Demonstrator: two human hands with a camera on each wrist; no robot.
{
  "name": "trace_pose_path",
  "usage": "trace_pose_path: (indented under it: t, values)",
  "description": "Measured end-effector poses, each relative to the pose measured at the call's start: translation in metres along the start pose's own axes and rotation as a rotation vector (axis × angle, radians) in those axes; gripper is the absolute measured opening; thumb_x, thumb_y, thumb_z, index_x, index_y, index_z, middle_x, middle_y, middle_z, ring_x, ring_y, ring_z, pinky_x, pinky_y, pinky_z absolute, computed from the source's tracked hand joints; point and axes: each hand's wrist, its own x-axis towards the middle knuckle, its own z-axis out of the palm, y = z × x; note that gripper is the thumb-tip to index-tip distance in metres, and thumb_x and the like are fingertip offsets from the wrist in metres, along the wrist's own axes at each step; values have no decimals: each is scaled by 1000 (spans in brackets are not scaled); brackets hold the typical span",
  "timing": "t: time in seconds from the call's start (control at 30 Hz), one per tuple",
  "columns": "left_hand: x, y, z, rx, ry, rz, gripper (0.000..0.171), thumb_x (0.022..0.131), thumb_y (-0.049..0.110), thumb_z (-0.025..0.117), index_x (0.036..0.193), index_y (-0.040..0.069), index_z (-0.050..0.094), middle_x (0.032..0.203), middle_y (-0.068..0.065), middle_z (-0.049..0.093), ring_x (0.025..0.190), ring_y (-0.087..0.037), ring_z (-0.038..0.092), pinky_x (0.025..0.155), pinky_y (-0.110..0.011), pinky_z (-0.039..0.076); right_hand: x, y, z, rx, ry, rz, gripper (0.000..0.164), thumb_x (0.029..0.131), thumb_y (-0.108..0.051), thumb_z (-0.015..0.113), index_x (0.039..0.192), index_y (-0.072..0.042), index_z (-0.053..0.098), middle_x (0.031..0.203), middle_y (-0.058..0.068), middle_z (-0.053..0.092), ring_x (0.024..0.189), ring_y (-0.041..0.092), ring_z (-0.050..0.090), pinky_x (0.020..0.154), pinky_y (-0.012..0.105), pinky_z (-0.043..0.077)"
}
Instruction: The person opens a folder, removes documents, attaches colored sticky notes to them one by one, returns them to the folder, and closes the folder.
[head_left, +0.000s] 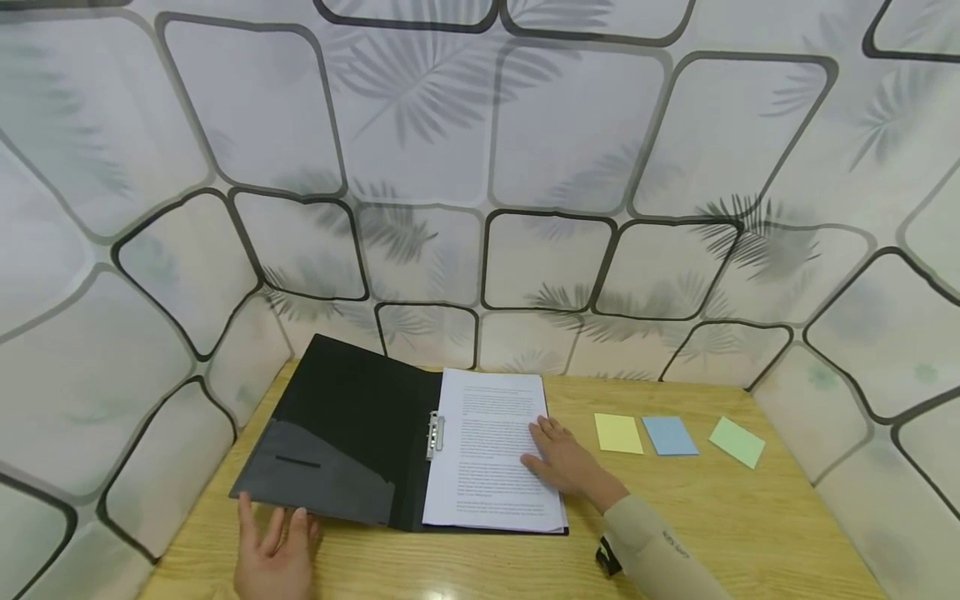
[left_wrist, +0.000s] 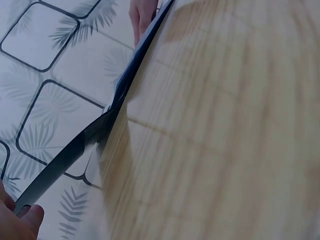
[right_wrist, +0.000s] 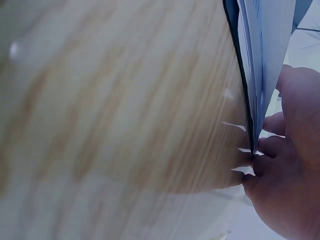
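A black clip folder (head_left: pixel 352 400) lies spread open on the wooden table, its left cover tilted up off the tabletop. My left hand (head_left: pixel 273 554) pinches that cover at its lower left edge; in the left wrist view the cover's edge (left_wrist: pixel 60 167) runs up to my thumb and fingers (left_wrist: pixel 31 216). A stack of printed sheets (head_left: pixel 491 467) lies on the right side, beside a metal clip (head_left: pixel 435 435) at the spine. My right hand (head_left: pixel 566 458) rests along the right edge of the sheets, thumb on the page. In the right wrist view its fingertips (right_wrist: pixel 252 162) touch the edge.
Yellow (head_left: pixel 618 433), blue (head_left: pixel 670 436) and green (head_left: pixel 737 442) sticky notes lie in a row right of the folder. A patterned curtain (head_left: pixel 555 258) encloses the back and sides of the table (head_left: pixel 750 533). A small black object (head_left: pixel 607 558) shows at the right sleeve.
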Motion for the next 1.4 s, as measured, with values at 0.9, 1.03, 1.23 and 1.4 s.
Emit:
trace_pose_path:
  t: [0.9,1.03,1.23,1.4]
  values:
    - [23,32,-4,543,-226,111,48,101,12,70,144,-7,60,102,-27,79,60,3,70,60,-16,59,0,1,1,15,15,-10,70,110,-36,55,157,12,37,167,34,29,158,50,24,129,62,23]
    - [22,34,6,640,-339,243,44,101,14,71,142,-2,64,115,-26,77,76,0,75,66,-11,57,0,1,0,19,14,-17,70,110,-37,55,157,12,37,167,34,29,158,50,24,128,63,23]
    - [19,28,30,807,-545,528,48,102,19,72,146,3,62,130,-21,73,101,-38,77,82,-42,65,0,1,-1,15,10,-22,70,110,-37,54,158,11,36,167,34,29,158,50,24,128,63,23]
    - [23,19,56,888,-731,641,57,103,27,70,153,4,54,143,-30,62,117,-54,67,96,-69,54,0,3,2,9,4,-13,71,111,-40,52,158,10,36,168,32,28,159,49,23,129,62,23]
